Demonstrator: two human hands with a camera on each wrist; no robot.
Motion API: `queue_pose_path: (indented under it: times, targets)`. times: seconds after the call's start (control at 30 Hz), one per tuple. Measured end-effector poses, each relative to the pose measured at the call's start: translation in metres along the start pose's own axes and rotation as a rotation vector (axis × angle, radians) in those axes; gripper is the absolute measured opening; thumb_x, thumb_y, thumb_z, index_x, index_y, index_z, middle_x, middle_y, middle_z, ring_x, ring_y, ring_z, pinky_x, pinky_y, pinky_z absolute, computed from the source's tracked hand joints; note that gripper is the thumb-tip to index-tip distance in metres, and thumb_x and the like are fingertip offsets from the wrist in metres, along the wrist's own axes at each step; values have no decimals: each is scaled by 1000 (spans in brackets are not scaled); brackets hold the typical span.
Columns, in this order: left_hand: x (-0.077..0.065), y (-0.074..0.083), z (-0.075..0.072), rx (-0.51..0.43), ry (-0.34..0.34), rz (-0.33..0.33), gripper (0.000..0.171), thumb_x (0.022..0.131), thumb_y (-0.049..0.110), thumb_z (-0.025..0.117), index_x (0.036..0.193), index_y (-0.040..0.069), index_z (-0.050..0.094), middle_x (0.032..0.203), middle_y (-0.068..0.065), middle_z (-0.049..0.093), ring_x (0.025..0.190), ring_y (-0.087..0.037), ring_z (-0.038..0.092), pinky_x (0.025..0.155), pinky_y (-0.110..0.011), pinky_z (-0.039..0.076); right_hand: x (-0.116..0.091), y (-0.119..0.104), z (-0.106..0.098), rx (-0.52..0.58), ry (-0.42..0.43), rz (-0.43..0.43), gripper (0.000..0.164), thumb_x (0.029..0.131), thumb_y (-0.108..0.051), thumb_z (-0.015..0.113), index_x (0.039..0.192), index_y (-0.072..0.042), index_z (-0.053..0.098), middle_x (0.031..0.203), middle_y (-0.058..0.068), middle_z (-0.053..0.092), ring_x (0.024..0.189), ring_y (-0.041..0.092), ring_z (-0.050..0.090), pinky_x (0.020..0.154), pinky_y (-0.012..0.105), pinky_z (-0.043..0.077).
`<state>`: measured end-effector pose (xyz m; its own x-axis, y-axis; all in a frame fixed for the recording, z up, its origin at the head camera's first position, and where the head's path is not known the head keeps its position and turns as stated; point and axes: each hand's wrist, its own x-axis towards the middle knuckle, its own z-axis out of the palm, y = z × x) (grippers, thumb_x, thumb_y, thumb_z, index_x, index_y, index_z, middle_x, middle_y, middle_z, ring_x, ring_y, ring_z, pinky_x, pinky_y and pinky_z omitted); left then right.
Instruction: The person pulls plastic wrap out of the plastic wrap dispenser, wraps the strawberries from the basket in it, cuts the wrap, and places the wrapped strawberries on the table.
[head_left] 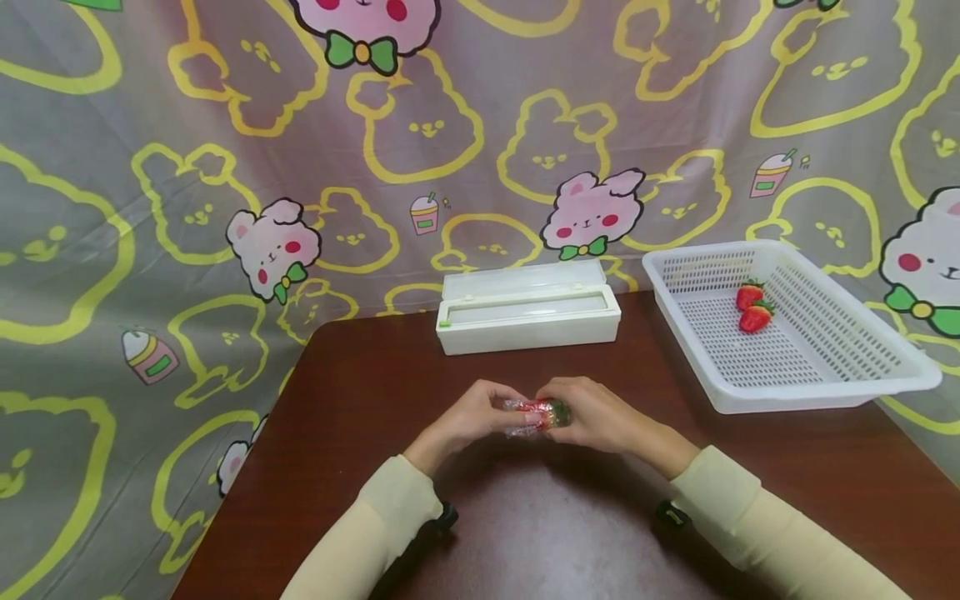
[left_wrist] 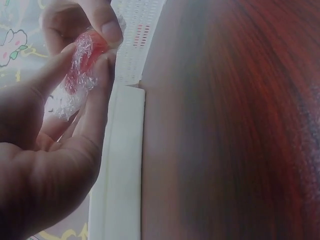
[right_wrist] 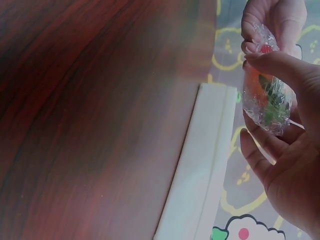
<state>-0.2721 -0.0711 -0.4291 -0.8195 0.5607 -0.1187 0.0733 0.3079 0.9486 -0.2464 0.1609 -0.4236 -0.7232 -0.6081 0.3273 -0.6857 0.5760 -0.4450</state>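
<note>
Between my two hands is a strawberry wrapped in clear, crinkled cling film, held up over the table. My left hand pinches its red end between thumb and fingers, where bunched film sticks out. From the other side my right hand grips the leafy end; its thumb lies across the wrapped berry. Green leaves show through the film in the right wrist view. Both hands nearly meet around the berry.
Behind the hands stands a long white cling film dispenser with its lid raised. At the right is a white plastic basket holding two strawberries. A patterned curtain hangs along the back of the brown table.
</note>
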Motion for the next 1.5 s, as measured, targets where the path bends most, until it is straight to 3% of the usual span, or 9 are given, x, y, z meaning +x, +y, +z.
queue_pose_path:
  times: [0.4,0.67,0.9,1.23,1.5]
  targets:
    - [-2,2,3,15,11,33,25,91,22,80,110,6,76,95,-7,74,77,-15,66,70,-29,58,-2,-1,-3,-34,-16,51,41,81,-24,88,116,-12,71,101,-5,69,83,9,60,71,25,53]
    - [-1,0,1,0,24,58,26,92,21,79,112,5,74,96,-8,74,82,-22,69,83,-50,59,-4,-1,-8,-48,9,22,41,83,-27,87,117,-12,70,102,-6,70,83,8,61,74,30,55]
    - [-1,-1,-2,-37,84,106,28,92,13,78,114,-2,70,103,-12,73,89,-17,72,78,-35,61,-7,7,-14,-75,39,45,43,83,-27,87,119,-11,69,105,-4,70,88,10,63,79,36,57]
    - [4,-8,-11,-134,115,180,20,93,-2,71,111,-10,68,98,-21,74,86,-26,76,86,-58,57,-14,20,-21,-114,85,98,46,82,-26,88,120,-7,69,106,1,72,91,15,65,78,41,56]
    - [9,-4,-24,-81,169,221,20,93,-3,71,109,-13,66,98,-25,73,86,-30,76,85,-57,57,-21,36,-26,-210,88,202,45,83,-29,86,119,-8,69,106,2,71,93,21,65,77,46,55]
